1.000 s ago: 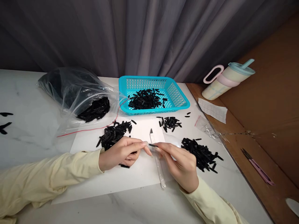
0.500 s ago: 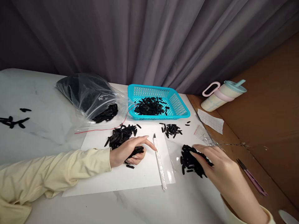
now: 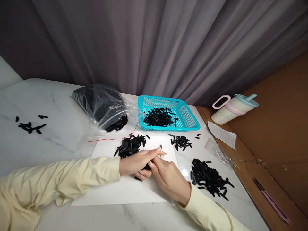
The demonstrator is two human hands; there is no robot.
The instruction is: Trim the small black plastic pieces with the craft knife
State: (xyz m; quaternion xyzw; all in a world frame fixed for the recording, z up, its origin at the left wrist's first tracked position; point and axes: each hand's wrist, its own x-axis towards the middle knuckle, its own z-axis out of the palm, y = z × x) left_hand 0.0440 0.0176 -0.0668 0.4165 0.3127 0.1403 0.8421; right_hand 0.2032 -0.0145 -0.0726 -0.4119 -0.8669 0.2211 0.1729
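Note:
Over a white sheet of paper (image 3: 96,191), my left hand (image 3: 141,162) is curled around a bunch of small black strips (image 3: 146,167), its index finger stretched out. My right hand (image 3: 169,178) meets it there, fingers closed against the left fingertips; whatever it pinches is hidden. Just beyond the fingers shows the dark blade tip of a craft knife (image 3: 161,146), its white-wrapped handle mostly covered by my hands. A heap of black strips (image 3: 130,146) lies behind my left hand. Another loose pile (image 3: 210,178) spreads out to the right of my right hand.
Behind stands a blue plastic basket (image 3: 196,123) holding black strips, beside a clear zip bag (image 3: 101,102) of dark material. A smaller pile (image 3: 181,142) lies before the basket. Pink-handled tweezers (image 3: 274,203), a paper slip (image 3: 223,134) and a tumbler (image 3: 229,110) are at right.
My right hand has left the right-hand pile and moved left to my left hand, covering most of the knife. That pile now lies more spread out. The view has shifted slightly.

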